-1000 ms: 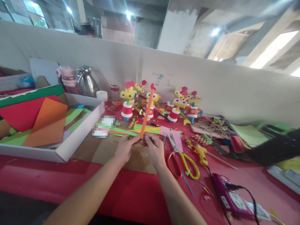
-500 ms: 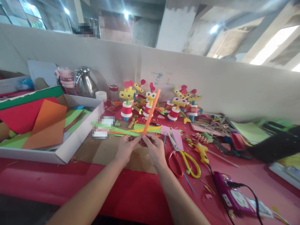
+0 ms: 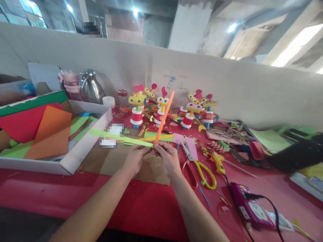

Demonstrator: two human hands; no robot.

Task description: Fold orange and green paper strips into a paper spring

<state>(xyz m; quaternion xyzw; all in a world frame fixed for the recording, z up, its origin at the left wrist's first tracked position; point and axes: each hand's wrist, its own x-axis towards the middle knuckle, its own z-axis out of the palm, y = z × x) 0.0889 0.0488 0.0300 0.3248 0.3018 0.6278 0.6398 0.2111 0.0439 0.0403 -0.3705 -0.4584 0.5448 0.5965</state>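
In the head view, my left hand and my right hand pinch the joined ends of two paper strips. The orange paper strip rises from my right fingertips, tilted to the right. A light green paper strip reaches left from the same joint. My fingers partly hide where the two strips meet. Below lies a brown cardboard sheet. Scissors with one red and one yellow handle rest just right of my right hand, beside pink paper pieces.
Several paper-cup figures stand behind my hands. On the left is a white box of coloured paper; a metal jug stands behind it. At right lie a yellow glue gun, a purple power strip and a dark bag.
The green strip now swings a little farther left and lies flatter. The orange strip has shifted slightly up and right. Both hands stay at the joint.
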